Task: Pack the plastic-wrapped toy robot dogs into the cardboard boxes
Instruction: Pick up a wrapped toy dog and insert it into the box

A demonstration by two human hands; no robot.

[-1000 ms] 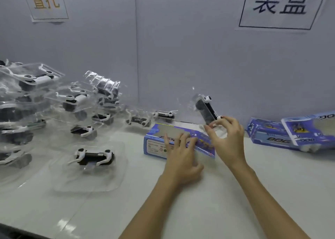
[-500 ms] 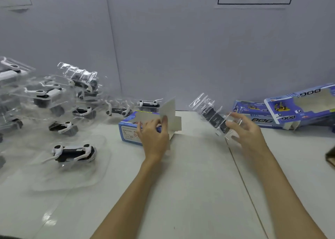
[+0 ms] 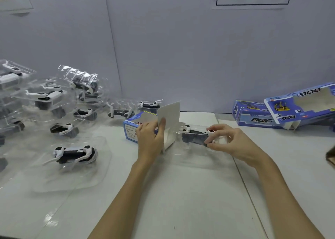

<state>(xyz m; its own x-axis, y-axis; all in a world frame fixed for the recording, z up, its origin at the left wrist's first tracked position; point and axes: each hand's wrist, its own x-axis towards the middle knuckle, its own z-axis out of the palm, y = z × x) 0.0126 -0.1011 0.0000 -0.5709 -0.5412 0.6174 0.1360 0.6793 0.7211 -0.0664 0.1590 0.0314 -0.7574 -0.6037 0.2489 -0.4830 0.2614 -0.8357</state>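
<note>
My left hand pinches the white end flap of the blue cardboard box and holds it upright, so the box's right end gapes toward my other hand. My right hand is clamped on the far end of the plastic-wrapped toy dog, fingers curled round its clear shell, with the dog lying level just above the counter. What matters for the push is the line-up: the dog's long axis runs left to right, nearly in line with the box's own length, and its near end sits just beside the opening, below the raised flap. I cannot tell whether the tip of the wrap has already crossed the mouth, since the flap and the clear plastic blur together there. My right hand is the one that must drive it leftward; the left only steadies. I judge the shell's wide plastic skirt may catch on the side tabs. More wrapped dogs wait to my left, and spare boxes lie to the right.
</note>
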